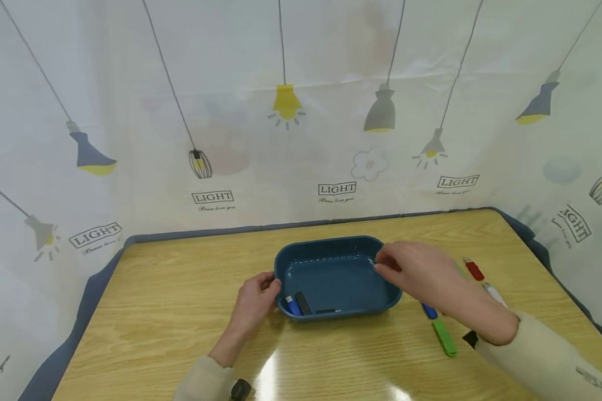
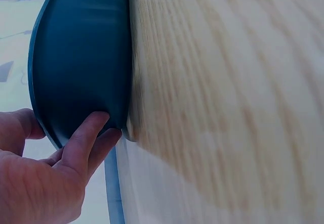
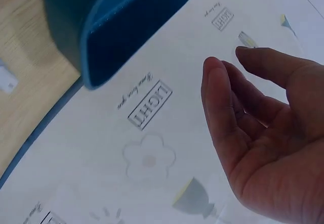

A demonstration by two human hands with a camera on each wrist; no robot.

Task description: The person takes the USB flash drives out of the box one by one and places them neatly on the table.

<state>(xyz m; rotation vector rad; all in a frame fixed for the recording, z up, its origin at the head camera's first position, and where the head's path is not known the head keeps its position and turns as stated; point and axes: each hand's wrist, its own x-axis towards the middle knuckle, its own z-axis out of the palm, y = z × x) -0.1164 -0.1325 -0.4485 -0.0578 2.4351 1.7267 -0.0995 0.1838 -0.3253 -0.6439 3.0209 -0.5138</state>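
Note:
A dark blue rectangular tray (image 1: pixel 341 281) sits on the wooden table. Its left end is pinched by my left hand (image 1: pixel 252 303), thumb at the rim and fingers against the outer wall, as the left wrist view shows. Inside, at the front left, lie a blue USB stick (image 1: pixel 293 306) and a black USB stick (image 1: pixel 303 303). A thin dark stick (image 1: pixel 326 311) lies along the front wall. Over the tray's right end hovers my right hand (image 1: pixel 423 275). In the right wrist view its fingers (image 3: pixel 217 97) bend loosely, thumb apart from them, with nothing between.
Right of the tray lie a red USB stick (image 1: pixel 474 269), a white one (image 1: pixel 494 294), a blue one (image 1: pixel 429 311) and a green one (image 1: pixel 444 337). A black item (image 1: pixel 471 338) is partly behind the right sleeve. A lamp-printed curtain (image 1: pixel 306 139) stands around the table's far edge.

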